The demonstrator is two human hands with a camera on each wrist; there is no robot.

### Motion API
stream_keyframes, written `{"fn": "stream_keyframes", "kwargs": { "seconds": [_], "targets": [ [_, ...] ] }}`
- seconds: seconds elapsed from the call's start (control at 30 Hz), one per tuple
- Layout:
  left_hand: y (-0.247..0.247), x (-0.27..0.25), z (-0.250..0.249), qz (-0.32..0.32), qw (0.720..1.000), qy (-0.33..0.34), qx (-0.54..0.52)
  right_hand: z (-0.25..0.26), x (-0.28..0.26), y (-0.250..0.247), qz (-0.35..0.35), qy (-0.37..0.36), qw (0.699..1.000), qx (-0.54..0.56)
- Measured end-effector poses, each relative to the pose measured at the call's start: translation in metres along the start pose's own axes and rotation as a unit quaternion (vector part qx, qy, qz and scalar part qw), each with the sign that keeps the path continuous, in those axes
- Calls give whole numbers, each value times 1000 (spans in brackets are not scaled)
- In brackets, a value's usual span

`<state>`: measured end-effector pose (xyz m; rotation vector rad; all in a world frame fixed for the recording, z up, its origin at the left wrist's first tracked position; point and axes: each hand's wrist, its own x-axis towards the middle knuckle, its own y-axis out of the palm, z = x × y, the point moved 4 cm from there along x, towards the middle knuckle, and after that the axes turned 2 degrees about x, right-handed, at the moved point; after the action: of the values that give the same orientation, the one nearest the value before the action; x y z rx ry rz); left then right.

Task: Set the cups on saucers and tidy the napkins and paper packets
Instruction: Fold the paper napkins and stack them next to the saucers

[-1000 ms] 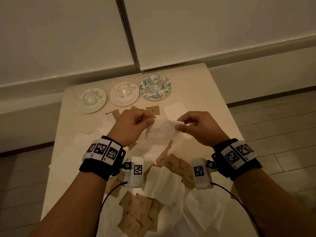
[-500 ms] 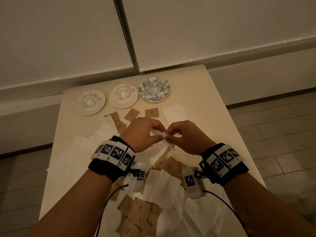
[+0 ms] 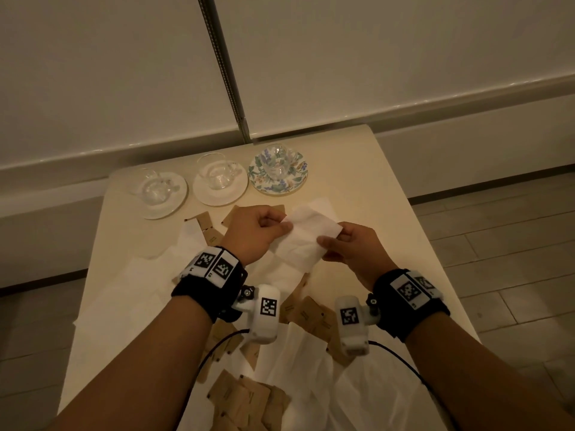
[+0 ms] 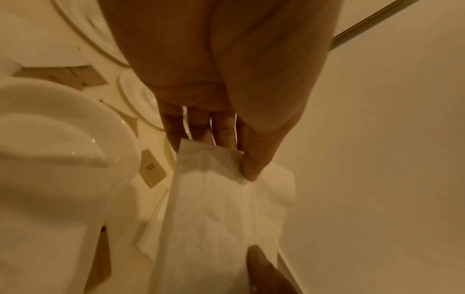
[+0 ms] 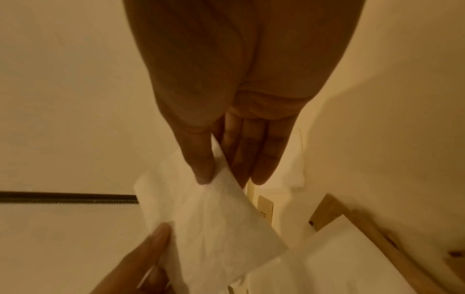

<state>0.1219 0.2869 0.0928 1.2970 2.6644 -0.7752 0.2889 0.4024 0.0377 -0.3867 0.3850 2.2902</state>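
Both hands pinch one white napkin (image 3: 303,237) above the table (image 3: 389,194): left hand (image 3: 253,233) thumb and fingers on its left edge, right hand (image 3: 353,250) on its right. Beyond the grip, three glass cups (image 3: 217,174) sit on saucers (image 3: 161,194); brown packets (image 3: 311,312) and loose napkins lie beneath the wrists

Head cam high over the table (image 3: 389,181), two wrist cams tight on the fingers.
Head view looks forward and down, taking in both forearms, tabletop, wall. Each wrist view looks along its palm, very near. All three share the napkin (image 3: 306,241) (image 4: 221,208) (image 5: 208,224); each wrist view catches the opposite hand's fingertips.
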Motion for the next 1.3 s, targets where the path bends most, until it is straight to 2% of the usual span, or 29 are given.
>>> {"fn": "stream_keyframes", "kwargs": {
  "seconds": [0.13, 0.2, 0.3, 0.5, 0.63, 0.73, 0.8, 1.0, 1.3],
  "targets": [
    [13, 21, 13, -23, 999, -15, 26, 0, 18, -8, -62, 3, 997, 44],
    [20, 33, 14, -16, 994, 11, 110, 1, 30, -13, -81, -2, 997, 3],
    [29, 51, 8, 1, 973, 32, 230, 2, 51, -21, -70, 4, 997, -44],
    [41, 92, 8, 33, 946, -49, 317, 7, 98, -39, -113, -2, 992, -50],
    [54, 108, 20, 51, 914, -89, 393, 1, 124, -43, -102, 5, 982, -156],
    [62, 119, 31, 58, 882, -89, 459, -6, 136, -42, -90, 2, 971, -220],
    [65, 126, 38, 59, 872, -90, 477, -10, 142, -41, -88, -2, 966, -243],
    [77, 144, 53, 80, 866, -96, 485, -13, 158, -44, -77, -8, 946, -314],
    [82, 152, 61, 88, 881, -116, 451, -22, 165, -50, -83, -12, 937, -340]
  ]
}}
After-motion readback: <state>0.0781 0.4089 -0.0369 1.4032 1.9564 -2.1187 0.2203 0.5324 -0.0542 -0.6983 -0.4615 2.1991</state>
